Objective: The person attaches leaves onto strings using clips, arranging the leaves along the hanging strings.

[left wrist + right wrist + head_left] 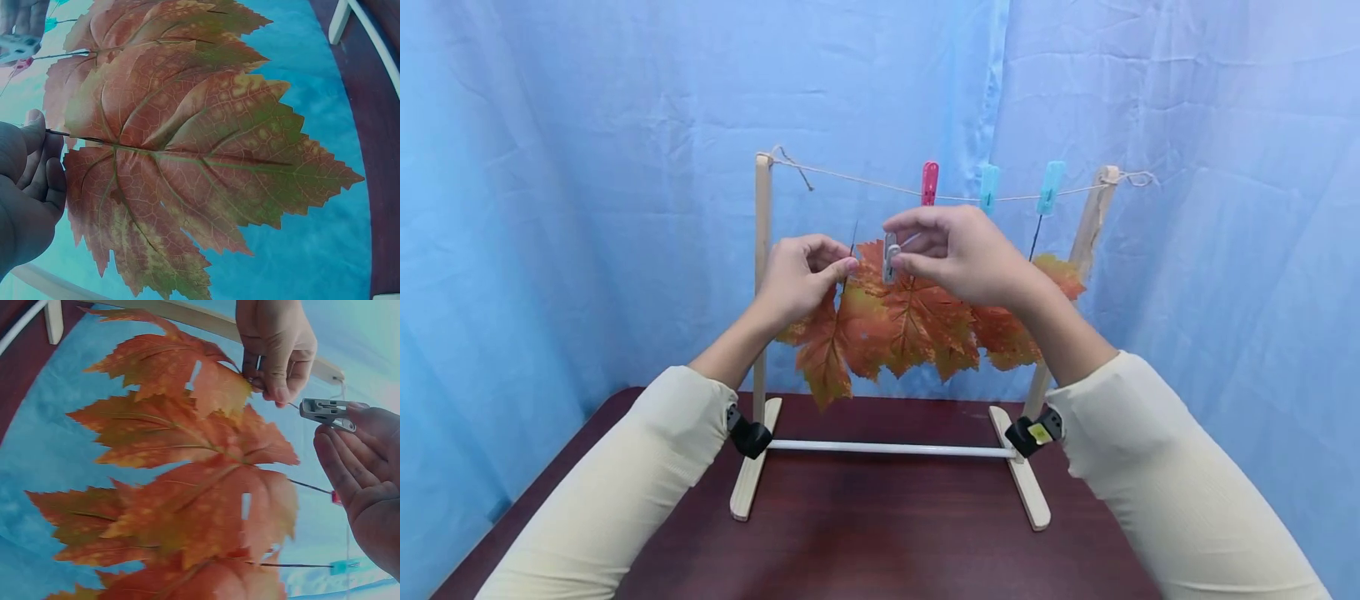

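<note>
My left hand (808,273) pinches the dark stem of an orange-green artificial maple leaf (835,350), just below the string. The leaf hangs down from those fingers and fills much of the left wrist view. In my right hand (966,250) a grey clothespin (890,258) is held between thumb and fingers, a short way right of the stem. The right wrist view shows this clothespin (328,414) close to the stem tip. More maple leaves (917,325) hang behind, from a pink clothespin (930,183) and two light-blue clothespins (1051,187) on the string.
A thin string (857,178) runs between two wooden posts (763,275). Wooden feet (1021,471) and a white crossbar (887,448) form the stand's base on a dark red table (850,533). Blue curtains (625,167) surround it.
</note>
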`<action>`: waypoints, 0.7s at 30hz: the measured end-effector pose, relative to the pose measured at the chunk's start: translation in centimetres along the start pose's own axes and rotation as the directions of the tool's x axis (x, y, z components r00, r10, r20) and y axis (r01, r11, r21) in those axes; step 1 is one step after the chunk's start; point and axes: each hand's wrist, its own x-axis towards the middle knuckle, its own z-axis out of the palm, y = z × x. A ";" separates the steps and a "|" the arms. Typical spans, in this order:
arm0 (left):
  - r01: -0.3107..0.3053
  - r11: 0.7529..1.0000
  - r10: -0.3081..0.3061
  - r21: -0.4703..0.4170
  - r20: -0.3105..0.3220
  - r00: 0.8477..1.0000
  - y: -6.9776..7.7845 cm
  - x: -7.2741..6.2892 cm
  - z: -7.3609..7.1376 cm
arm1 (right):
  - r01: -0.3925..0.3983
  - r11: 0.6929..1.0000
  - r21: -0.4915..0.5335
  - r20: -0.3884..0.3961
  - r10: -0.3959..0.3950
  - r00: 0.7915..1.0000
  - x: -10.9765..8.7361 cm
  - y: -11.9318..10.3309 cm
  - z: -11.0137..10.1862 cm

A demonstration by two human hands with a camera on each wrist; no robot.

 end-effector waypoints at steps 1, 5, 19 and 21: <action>-0.001 1.000 0.001 0.006 0.000 1.000 0.2 0.2 0.0 | -0.001 1.000 0.004 -0.006 0.001 1.000 0.3 -0.2 -0.2; -0.006 1.000 0.006 0.027 -0.002 1.000 0.7 0.8 -0.2 | 0.003 1.000 0.007 -0.041 -0.003 0.999 1.5 -0.7 -1.1; 0.018 1.000 -0.018 0.009 -0.005 1.000 1.1 1.4 -0.2 | -0.004 0.998 -0.058 -0.110 -0.002 0.994 3.8 -2.4 -3.2; 0.019 1.000 -0.019 0.011 -0.014 1.000 1.0 1.4 -0.4 | -0.002 0.997 -0.073 -0.117 -0.006 0.993 4.1 -2.6 -3.3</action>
